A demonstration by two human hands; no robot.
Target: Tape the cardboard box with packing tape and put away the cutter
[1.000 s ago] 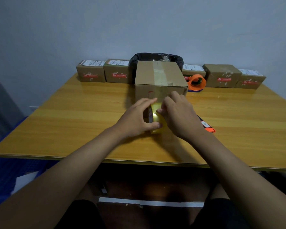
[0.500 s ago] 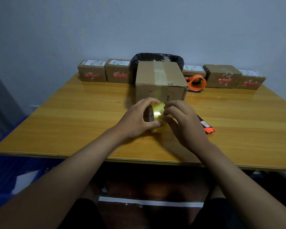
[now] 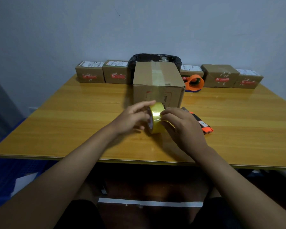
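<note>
Since a second ago the right hand point(image 3: 183, 126) had slid back, baring the tape roll point(image 3: 156, 118); both it and the left hand point(image 3: 132, 119) gripped it, fingertips seemingly picking its edge, cardboard box point(image 3: 157, 86) just beyond.

No writing can be read. The small brown cardboard boxes point(image 3: 90, 74) along the wall carry white shipping labels and red printed bands, all too blurred to make out. The large brown cardboard box point(image 3: 158, 86) bears dark and red marks on its front, likewise illegible.
</note>
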